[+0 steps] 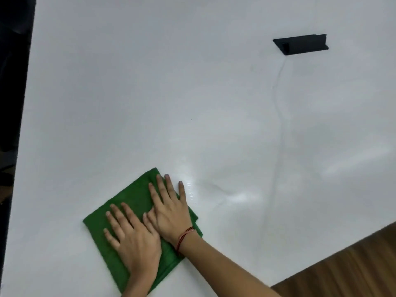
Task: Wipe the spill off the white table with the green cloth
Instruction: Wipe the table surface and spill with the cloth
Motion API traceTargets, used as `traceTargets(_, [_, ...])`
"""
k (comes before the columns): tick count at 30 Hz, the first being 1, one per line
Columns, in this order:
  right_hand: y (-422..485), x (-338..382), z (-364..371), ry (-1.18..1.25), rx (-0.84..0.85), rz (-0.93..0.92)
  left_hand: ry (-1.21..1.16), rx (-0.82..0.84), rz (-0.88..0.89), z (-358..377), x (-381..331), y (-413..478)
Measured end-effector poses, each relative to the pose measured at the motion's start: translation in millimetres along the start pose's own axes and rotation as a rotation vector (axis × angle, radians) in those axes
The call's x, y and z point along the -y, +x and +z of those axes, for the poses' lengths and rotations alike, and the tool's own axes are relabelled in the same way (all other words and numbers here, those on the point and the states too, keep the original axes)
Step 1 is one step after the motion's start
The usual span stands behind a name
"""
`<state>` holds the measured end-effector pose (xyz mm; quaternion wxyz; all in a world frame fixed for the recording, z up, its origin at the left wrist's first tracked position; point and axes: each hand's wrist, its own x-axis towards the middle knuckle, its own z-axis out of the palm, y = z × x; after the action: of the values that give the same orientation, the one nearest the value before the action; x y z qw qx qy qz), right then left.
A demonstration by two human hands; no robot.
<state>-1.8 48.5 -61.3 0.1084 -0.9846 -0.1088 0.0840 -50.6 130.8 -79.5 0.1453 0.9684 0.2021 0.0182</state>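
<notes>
A folded green cloth point(130, 202) lies flat on the white table point(150, 93), near its front edge. My left hand point(132, 239) presses on the cloth's near half, palm down and fingers spread. My right hand point(169, 209) lies flat on the cloth's far right part, its little finger reaching past the edge onto the table. A thread bracelet circles the right wrist. Just right of the cloth a wet, shiny streak of spill point(237, 197) glistens on the table.
A black rectangular cable slot point(301, 44) is set in the table at the far right, with a thin pale cable point(278, 116) trailing from it toward the front. Wooden floor point(353, 269) shows at the bottom right. A dark gap runs along the table's left edge.
</notes>
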Motion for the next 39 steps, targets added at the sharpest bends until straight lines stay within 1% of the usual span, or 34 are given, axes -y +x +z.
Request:
traceTargets(2, [2.1, -38.5, -10.1, -0.009, -0.046, 0.104, -0.004, 0.060, 0.108, 9.3, -40.0, 5.9])
traceTargets(5, [0.8, -94.6, -22.5, 0.016, -0.097, 0.242, -0.007, 0.077, 0.256, 24.5, -97.7, 13.6])
traceTargets(10, [-42.7, -164.7, -33.1, 0.033, -0.161, 0.533, 0.018, 0.151, 0.497, 44.4, -167.7, -14.5])
traceTargets(12, [-69.8, -176.2, -34.2, 0.052, -0.173, 0.626, 0.018, 0.182, 0.578, 45.9, -180.8, -34.9])
traceTargets(15, [-109.9, -177.7, -30.1, 0.074, -0.197, 0.746, 0.012, 0.235, 0.701, 43.9, -182.3, -66.3])
traceTargets(20, [-173.6, -151.2, -4.4, 0.055, -0.227, 0.871, 0.015, 0.303, 0.803, 35.6, -148.7, -120.8])
traceTargets(25, [-216.1, -115.1, 8.6, 0.063, -0.239, 0.873, 0.046, 0.351, 0.749, 20.5, -104.7, -161.4])
traceTargets(28, [-240.1, -90.4, 10.7, 0.075, -0.214, 0.809, 0.013, 0.394, 0.689, 6.1, -72.0, -185.1])
traceTargets(30, [-254.2, -81.7, 6.4, 0.078, -0.201, 0.763, -0.018, 0.420, 0.683, -7.6, -52.6, -196.8])
traceTargets(33, [-255.3, -94.6, -17.9, 0.180, -0.246, 0.733, -0.086, 0.418, 0.711, -27.7, -42.2, -189.4])
traceTargets(35, [-245.1, -118.2, -34.3, 0.280, -0.281, 0.712, -0.130, 0.357, 0.741, -35.8, -52.8, -165.6])
traceTargets(37, [-230.4, -142.1, -45.6, 0.288, -0.243, 0.627, -0.096, 0.309, 0.773, -37.1, -67.9, -134.2])
traceTargets(39, [-218.3, -158.6, -46.7, 0.280, -0.153, 0.528, -0.016, 0.330, 0.807, -36.8, -75.8, -107.7])
